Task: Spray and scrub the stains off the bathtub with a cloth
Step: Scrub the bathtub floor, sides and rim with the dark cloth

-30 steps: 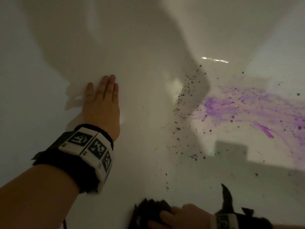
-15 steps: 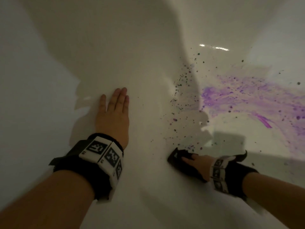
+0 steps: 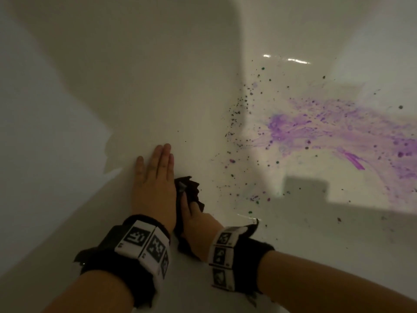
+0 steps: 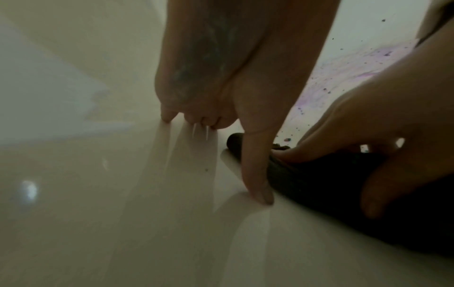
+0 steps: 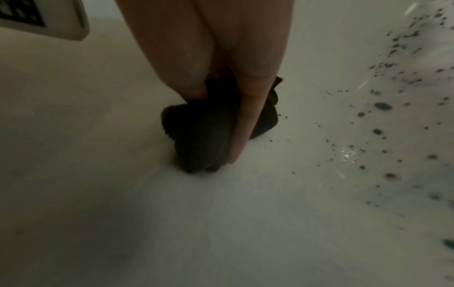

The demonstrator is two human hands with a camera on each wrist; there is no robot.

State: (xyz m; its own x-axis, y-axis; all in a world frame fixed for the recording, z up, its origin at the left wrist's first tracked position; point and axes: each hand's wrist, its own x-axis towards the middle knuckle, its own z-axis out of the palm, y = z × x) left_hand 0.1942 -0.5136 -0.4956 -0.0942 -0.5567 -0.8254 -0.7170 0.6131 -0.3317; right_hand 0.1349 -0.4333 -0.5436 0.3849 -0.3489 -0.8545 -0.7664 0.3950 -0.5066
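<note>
Your right hand [image 3: 198, 224] grips the black cloth [image 3: 190, 190] on the bathtub [image 3: 158, 86] wall, left hand [image 3: 154, 177] flat beside; the purple stains [image 3: 334, 129] and dark specks [image 3: 237, 114] remain unscrubbed.

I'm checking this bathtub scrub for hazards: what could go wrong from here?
The left hand lies flat on the glossy white bathtub wall; if it bears weight, it might slip on a wet surface. The right hand holds the bunched dark cloth short of the purple stain, so wiping could smear pigment and dark speckles across clean enamel.
</note>
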